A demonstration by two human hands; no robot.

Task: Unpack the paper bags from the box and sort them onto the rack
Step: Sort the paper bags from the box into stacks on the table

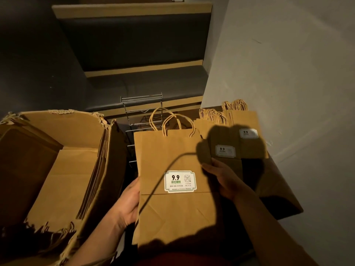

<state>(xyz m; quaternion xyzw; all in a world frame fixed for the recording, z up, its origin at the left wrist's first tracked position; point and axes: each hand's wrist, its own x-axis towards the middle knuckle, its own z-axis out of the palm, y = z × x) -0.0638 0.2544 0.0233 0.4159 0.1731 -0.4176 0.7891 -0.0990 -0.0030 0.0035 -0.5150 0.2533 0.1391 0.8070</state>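
Note:
A flat brown paper bag (172, 156) with twisted handles and a white "9.9" sticker is held in front of me. My left hand (128, 202) grips its left edge. My right hand (221, 181) holds its right edge, fingers behind the paper. At the left stands the torn cardboard box (113, 150), open, with more folded bags (73, 181) stacked inside. A wire rack (141, 104) stands behind the held bag, partly hidden by it. Two piles of smaller stickered bags (247, 123) lie at the right by the wall.
A dark padded bench (134, 45) with wooden trim runs across the back. A pale wall (288, 73) closes off the right side. The piles rest on a dark surface (276, 196) whose near corner juts toward me.

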